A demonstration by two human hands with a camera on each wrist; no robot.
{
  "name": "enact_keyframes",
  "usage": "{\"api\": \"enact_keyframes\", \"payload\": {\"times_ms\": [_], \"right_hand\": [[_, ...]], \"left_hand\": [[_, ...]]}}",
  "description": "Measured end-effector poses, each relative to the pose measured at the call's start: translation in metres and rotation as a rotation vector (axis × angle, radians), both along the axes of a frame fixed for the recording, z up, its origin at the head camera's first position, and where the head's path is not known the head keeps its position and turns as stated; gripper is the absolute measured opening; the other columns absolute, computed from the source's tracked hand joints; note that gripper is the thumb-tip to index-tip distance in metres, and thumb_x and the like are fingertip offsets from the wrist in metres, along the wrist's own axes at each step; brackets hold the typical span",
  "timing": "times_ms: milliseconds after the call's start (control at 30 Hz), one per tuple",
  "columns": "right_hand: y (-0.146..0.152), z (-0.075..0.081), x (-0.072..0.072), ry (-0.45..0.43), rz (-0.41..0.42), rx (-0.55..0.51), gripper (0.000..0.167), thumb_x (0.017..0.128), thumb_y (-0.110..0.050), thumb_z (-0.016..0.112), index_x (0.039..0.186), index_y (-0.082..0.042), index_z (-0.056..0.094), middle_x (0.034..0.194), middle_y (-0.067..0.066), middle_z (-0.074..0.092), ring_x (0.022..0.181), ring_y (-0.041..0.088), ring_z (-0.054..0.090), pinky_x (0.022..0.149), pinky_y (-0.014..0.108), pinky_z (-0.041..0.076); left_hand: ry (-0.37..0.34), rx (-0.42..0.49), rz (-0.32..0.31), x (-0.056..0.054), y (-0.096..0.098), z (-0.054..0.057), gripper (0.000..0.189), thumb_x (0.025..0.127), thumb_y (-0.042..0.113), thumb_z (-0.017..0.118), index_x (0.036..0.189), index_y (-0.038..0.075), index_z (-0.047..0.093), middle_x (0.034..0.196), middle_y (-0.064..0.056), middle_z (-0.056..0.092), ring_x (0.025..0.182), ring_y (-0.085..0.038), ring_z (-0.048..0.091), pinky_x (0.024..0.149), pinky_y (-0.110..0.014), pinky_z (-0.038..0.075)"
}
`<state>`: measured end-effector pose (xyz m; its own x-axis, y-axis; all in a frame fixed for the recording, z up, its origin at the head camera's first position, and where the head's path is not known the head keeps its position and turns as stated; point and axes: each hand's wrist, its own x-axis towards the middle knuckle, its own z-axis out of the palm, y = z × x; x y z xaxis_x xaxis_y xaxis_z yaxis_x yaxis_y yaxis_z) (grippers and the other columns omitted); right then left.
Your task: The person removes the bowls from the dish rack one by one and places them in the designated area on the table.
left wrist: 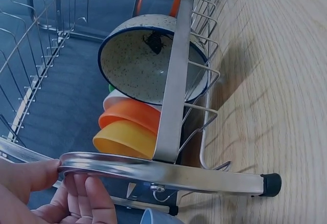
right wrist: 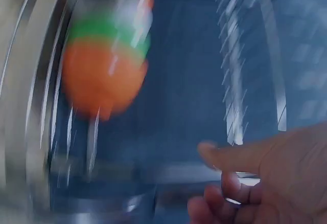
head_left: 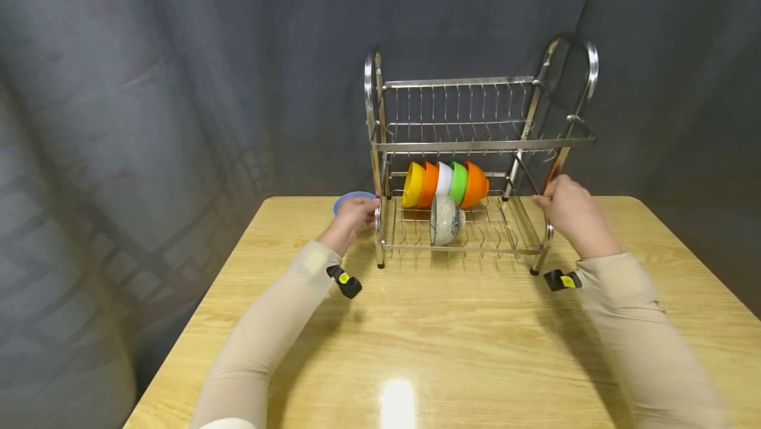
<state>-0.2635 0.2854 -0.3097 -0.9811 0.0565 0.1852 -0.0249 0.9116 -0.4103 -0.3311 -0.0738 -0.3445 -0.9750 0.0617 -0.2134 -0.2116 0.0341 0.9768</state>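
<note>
A two-tier metal dish rack (head_left: 484, 147) stands on the table. My left hand (head_left: 355, 213) grips its left front post; in the left wrist view the thumb (left wrist: 41, 175) lies on the tube, with fingers curled beneath. My right hand (head_left: 575, 214) is at the right front post. The right wrist view is blurred, but a gap shows between its straight thumb (right wrist: 232, 156) and loosely bent fingers. A speckled bowl (head_left: 444, 221) lies on its side in the lower tier. Behind it stands a row of coloured bowls, ending in an orange bowl (head_left: 475, 186).
Behind my left hand, partly hidden, a blue dish (head_left: 351, 197) sits on the wooden table (head_left: 452, 343). The rack's upper tier has wire dividers (head_left: 458, 105). A grey curtain (head_left: 285, 72) hangs behind the table and along its left side.
</note>
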Motion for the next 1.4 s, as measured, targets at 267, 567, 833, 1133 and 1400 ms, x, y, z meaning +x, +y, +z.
{"api": "enact_keyframes", "payload": {"times_ms": [267, 567, 833, 1133, 1400], "right_hand": [[-0.087, -0.015, -0.01, -0.098, 0.179, -0.165, 0.057, 0.093, -0.05, 0.059, 0.111, 0.002, 0.047, 0.095, 0.015, 0.053, 0.076, 0.024, 0.051, 0.066, 0.033, 0.044], [-0.12, -0.045, -0.032, -0.204, 0.168, -0.136, 0.063, 0.09, -0.06, 0.056, 0.092, 0.002, 0.045, 0.073, 0.007, 0.039, 0.054, 0.015, 0.038, 0.048, 0.027, 0.034], [-0.122, -0.046, -0.036, -0.164, 0.125, -0.24, 0.051, 0.09, -0.046, 0.062, 0.096, 0.003, 0.049, 0.081, 0.011, 0.047, 0.063, 0.019, 0.046, 0.051, 0.026, 0.04], [-0.102, -0.036, -0.037, -0.151, 0.109, -0.223, 0.061, 0.094, -0.046, 0.055, 0.119, 0.009, 0.046, 0.098, 0.02, 0.052, 0.085, 0.032, 0.053, 0.068, 0.038, 0.046], [-0.061, -0.013, -0.013, -0.17, 0.204, -0.69, 0.072, 0.101, -0.044, 0.044, 0.142, 0.012, 0.026, 0.121, 0.024, 0.046, 0.095, 0.016, 0.058, 0.085, 0.026, 0.052]], "left_hand": [[0.056, -0.017, 0.019, -0.02, -0.005, -0.029, 0.022, 0.094, 0.013, 0.064, 0.104, -0.006, 0.066, 0.074, -0.004, 0.059, 0.065, -0.012, 0.055, 0.07, -0.027, 0.052], [0.008, -0.051, -0.002, -0.003, -0.005, -0.01, 0.033, 0.099, 0.013, 0.055, 0.122, -0.011, 0.057, 0.076, 0.001, 0.056, 0.067, -0.009, 0.053, 0.073, -0.025, 0.05], [0.018, -0.058, -0.008, -0.008, -0.003, -0.013, 0.035, 0.099, 0.014, 0.056, 0.123, -0.011, 0.057, 0.075, 0.001, 0.055, 0.065, -0.008, 0.053, 0.081, -0.03, 0.051], [0.014, -0.052, -0.029, -0.011, -0.005, -0.013, 0.037, 0.099, 0.012, 0.054, 0.125, -0.014, 0.053, 0.072, 0.001, 0.052, 0.061, -0.008, 0.05, 0.062, -0.018, 0.046], [0.015, -0.067, -0.04, -0.009, -0.003, -0.011, 0.037, 0.099, 0.013, 0.054, 0.126, -0.013, 0.054, 0.075, 0.001, 0.053, 0.063, -0.009, 0.051, 0.062, -0.018, 0.047]]}}
